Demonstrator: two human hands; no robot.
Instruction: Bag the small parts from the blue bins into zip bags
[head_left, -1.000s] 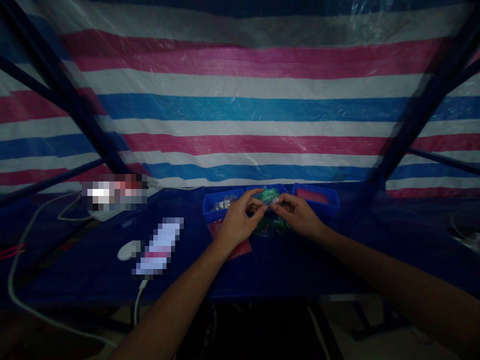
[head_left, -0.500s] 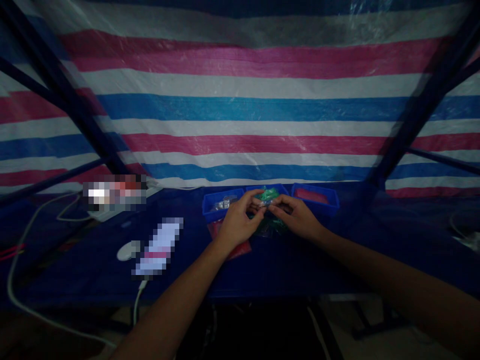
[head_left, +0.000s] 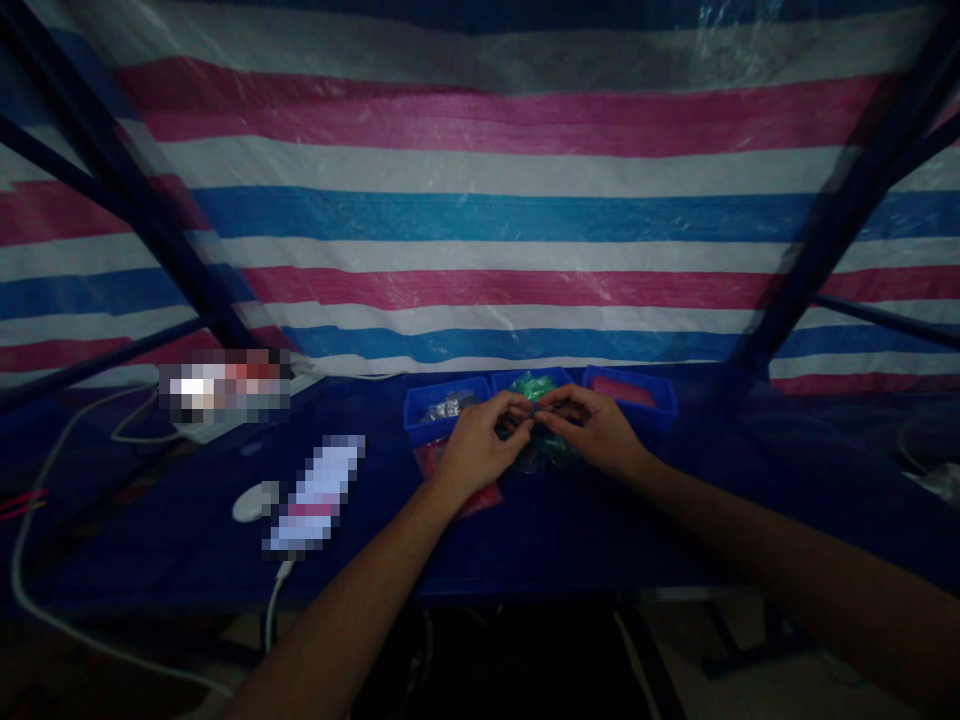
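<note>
My left hand [head_left: 484,440] and my right hand [head_left: 596,430] meet above the blue table, fingertips pinched close together. Whatever sits between the fingertips is too small and dark to make out. Just behind them is the middle blue bin [head_left: 498,382], holding green plastic packets [head_left: 531,384]. Below the fingers, more green plastic [head_left: 556,450] lies on the table. Red plastic packets [head_left: 480,499] lie partly under my left hand. Behind that hand stands the left blue bin [head_left: 420,430] with shiny silvery pieces [head_left: 448,404] in it.
A third blue bin [head_left: 667,400] with pink-red packets [head_left: 622,391] stands at the right. Toward the left are a blurred-out phone [head_left: 319,495] on a white cable, a round white object [head_left: 255,502] and a power strip [head_left: 206,430]. Striped sheeting [head_left: 480,215] hangs behind the table.
My fingertips have drawn slightly closer together, and the right hand has shifted a little. The clear shiny bit seen between them earlier is now mostly hidden.
</note>
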